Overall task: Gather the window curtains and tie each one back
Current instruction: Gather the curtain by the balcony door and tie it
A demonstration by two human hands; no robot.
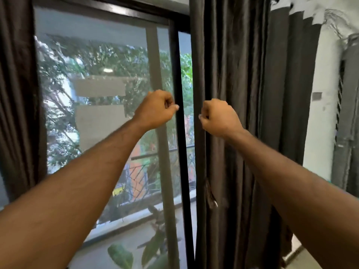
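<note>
Behind the window glass [101, 94] are trees — both fists curled: right hand [219, 115] pinches the curtain [233, 74] edge to gather it, left hand [157, 108] seems empty.

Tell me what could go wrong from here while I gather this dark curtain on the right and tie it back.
Neither the left hand nor the right hand clearly grips the right curtain, so folds may slip loose when you bunch it. The curtain top looks uneven near the wall; a hard tug might strain it. The tie-back dangles low, so reaching for it may release the gathered cloth.
</note>
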